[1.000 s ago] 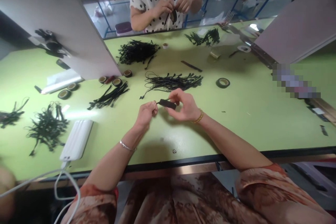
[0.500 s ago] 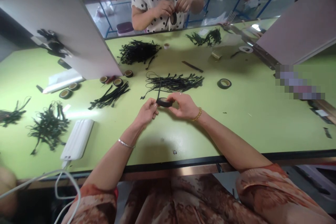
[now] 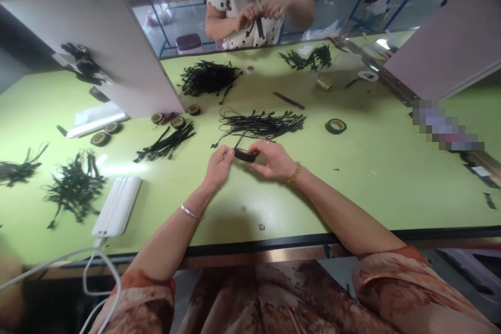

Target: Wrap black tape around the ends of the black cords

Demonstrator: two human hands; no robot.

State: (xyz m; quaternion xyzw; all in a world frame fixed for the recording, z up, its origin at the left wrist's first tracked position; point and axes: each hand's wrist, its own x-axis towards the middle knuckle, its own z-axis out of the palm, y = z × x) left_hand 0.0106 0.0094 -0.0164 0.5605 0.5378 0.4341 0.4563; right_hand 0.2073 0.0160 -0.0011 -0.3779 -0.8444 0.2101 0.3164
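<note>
In front of me my right hand (image 3: 273, 160) is closed round a roll of black tape (image 3: 245, 155), its thumb and fingers at the roll's right side. My left hand (image 3: 219, 166) pinches at the roll's left edge, where a thin black cable (image 3: 240, 139) rises from the fingertips. The cable's lower end is hidden by the fingers. Just beyond the hands lies a spread bundle of black cables (image 3: 266, 124) with small connectors. A loose roll of black tape (image 3: 335, 126) lies flat to the right of that bundle.
More cable bundles (image 3: 207, 78) and tape rolls (image 3: 100, 139) lie about the green table (image 3: 313, 203). On the left is a white power bank (image 3: 117, 206) with a white cord. Grey partitions (image 3: 136, 62) stand either side. A co-worker's hands (image 3: 270, 6) work across the table.
The tape roll has tilted slightly in my hands, and the cable above my left fingers now leans more to the right. The co-worker's tape roll has turned edge-on.
</note>
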